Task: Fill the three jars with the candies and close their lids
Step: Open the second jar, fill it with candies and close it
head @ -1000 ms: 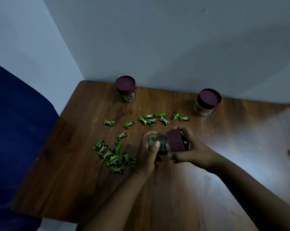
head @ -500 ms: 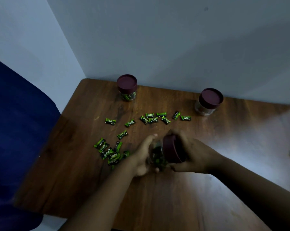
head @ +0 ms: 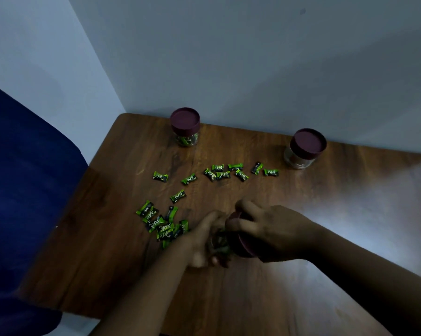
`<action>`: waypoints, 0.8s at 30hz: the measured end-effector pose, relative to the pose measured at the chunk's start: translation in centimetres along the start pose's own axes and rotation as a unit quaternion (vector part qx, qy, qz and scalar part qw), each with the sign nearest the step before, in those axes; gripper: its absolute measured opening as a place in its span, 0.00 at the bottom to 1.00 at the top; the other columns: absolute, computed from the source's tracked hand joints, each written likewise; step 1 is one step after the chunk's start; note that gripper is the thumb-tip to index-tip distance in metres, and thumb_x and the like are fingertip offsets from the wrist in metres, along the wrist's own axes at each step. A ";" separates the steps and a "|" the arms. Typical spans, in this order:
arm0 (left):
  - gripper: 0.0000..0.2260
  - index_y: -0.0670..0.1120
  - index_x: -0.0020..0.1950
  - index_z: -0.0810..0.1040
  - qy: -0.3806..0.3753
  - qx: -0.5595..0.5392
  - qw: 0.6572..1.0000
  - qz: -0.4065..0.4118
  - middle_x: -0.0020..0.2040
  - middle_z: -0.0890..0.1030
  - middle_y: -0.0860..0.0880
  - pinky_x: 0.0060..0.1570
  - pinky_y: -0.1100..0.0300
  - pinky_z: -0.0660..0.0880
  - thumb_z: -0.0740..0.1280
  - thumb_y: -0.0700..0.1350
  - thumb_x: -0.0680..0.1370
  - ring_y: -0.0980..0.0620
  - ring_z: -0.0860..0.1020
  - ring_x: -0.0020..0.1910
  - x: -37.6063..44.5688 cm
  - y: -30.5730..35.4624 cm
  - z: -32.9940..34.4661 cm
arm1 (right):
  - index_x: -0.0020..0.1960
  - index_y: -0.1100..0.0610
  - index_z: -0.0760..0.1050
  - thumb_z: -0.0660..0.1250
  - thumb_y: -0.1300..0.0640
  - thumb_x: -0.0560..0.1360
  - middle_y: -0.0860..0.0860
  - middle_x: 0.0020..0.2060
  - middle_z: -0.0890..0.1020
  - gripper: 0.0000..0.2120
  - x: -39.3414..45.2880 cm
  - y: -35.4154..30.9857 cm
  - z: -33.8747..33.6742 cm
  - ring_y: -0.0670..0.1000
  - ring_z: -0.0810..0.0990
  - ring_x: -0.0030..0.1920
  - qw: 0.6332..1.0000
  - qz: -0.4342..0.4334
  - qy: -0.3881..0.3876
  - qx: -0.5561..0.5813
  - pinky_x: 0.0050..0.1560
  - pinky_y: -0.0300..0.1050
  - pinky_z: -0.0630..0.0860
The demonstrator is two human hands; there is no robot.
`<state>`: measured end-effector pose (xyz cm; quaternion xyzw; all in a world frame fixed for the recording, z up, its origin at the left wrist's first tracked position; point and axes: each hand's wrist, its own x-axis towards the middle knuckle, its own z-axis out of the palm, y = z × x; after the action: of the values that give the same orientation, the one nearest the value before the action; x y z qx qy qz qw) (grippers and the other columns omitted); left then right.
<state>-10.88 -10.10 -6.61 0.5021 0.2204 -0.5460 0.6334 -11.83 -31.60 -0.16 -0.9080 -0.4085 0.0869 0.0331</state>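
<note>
Both hands have drawn the jar [head: 220, 243] nearer the bench's [head: 301, 299] front edge; it lies sideways, left hand [head: 199, 246] gripping the glass, right hand [head: 270, 231] clasped round its lid [head: 241, 248], probably twisting it. Many candies [head: 165, 229] remain loose, so filling looks unfinished.

A plain room in a home or small office is suggested. A wooden table [head: 301, 238] is pushed into a corner formed by bare, pale walls [head: 253, 57], and dark blue upholstery [head: 22, 190] is seen at its left. No sharper clue is offered.
</note>
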 end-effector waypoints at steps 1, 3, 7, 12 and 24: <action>0.31 0.44 0.52 0.83 -0.007 0.008 1.000 -0.009 0.39 0.82 0.42 0.22 0.68 0.66 0.57 0.70 0.76 0.43 0.80 0.29 -0.1 0.3 -0.2 | 0.75 0.46 0.60 0.77 0.39 0.62 0.54 0.66 0.67 0.47 0.0 0.1 -0.1 0.54 0.76 0.52 1.000 0.001 -0.007 0.011 0.37 0.41 0.72; 0.32 0.45 0.50 0.84 -0.016 0.022 1.000 -0.015 0.41 0.83 0.42 0.21 0.68 0.64 0.56 0.70 0.75 0.42 0.81 0.30 0.0 0.5 -0.2 | 0.75 0.45 0.59 0.78 0.40 0.63 0.51 0.68 0.66 0.47 -0.1 0.6 -0.1 0.53 0.77 0.54 0.994 0.028 -0.010 0.103 0.40 0.40 0.73; 0.32 0.46 0.52 0.85 -0.078 0.074 0.991 -0.085 0.45 0.85 0.43 0.20 0.69 0.63 0.56 0.70 0.73 0.44 0.81 0.31 -0.1 1.0 -1.0 | 0.75 0.43 0.55 0.79 0.41 0.64 0.52 0.69 0.65 0.48 -0.6 0.5 0.0 0.53 0.76 0.57 0.995 0.001 -0.012 0.100 0.43 0.41 0.78; 0.38 0.45 0.62 0.80 -0.171 0.127 0.967 -0.139 0.52 0.82 0.40 0.23 0.67 0.65 0.60 0.74 0.69 0.44 0.80 0.37 -0.2 0.9 -1.8 | 0.74 0.46 0.61 0.77 0.45 0.71 0.59 0.68 0.67 0.38 -0.3 0.2 -0.3 0.60 0.74 0.61 0.992 -0.125 0.022 0.003 0.40 0.48 0.80; 0.30 0.51 0.56 0.82 0.059 0.062 0.984 0.158 0.45 0.87 0.46 0.26 0.63 0.70 0.50 0.70 0.80 0.50 0.82 0.36 1.7 1.1 1.1 | 0.72 0.34 0.62 0.76 0.30 0.64 0.49 0.60 0.80 0.42 0.1 2.7 0.7 0.52 0.83 0.57 0.781 0.296 0.025 0.550 0.54 0.54 0.84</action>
<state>-9.64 -11.95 -7.18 0.6005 0.1411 -0.4208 0.6652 -9.90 -33.31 -1.22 -0.8137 -0.0019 0.2793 0.5098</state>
